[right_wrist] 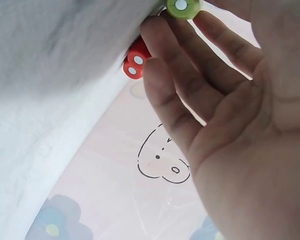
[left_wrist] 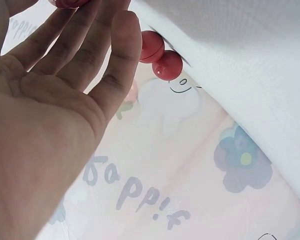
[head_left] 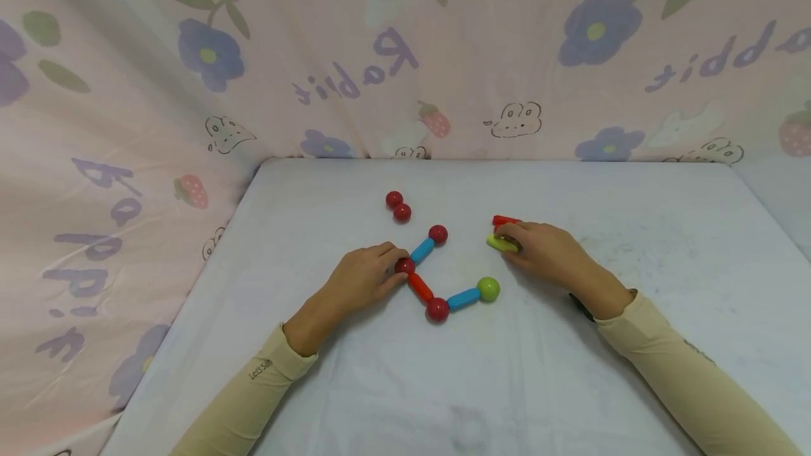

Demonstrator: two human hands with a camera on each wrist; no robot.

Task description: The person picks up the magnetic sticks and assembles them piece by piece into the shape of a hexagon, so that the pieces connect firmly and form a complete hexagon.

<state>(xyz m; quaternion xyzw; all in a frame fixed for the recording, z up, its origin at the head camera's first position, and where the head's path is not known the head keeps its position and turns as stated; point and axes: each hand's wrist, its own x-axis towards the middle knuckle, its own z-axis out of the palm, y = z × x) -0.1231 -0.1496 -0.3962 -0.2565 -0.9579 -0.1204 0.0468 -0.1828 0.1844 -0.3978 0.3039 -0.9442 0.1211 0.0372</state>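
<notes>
As R hand (head_left: 546,252) pinches grn stick (head_left: 500,243), "Rabbit" cloth (head_left: 469,55)

My head camera looks forward and down over the white table (head_left: 355,385); wrist cameras peer close past my left hand (left_wrist: 60,102) and right hand (right_wrist: 232,117) toward the printed curtain (head_left: 469,69), head and right-wrist views sharing the yellow-green rod (head_left: 500,243).

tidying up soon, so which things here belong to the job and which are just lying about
In the job:
chain of balls and rods, one red ball in the left grip
yellow-green rod, in the right grip

Lying about, possibly spare parts:
two loose red balls
red rods beside the right grip
</notes>
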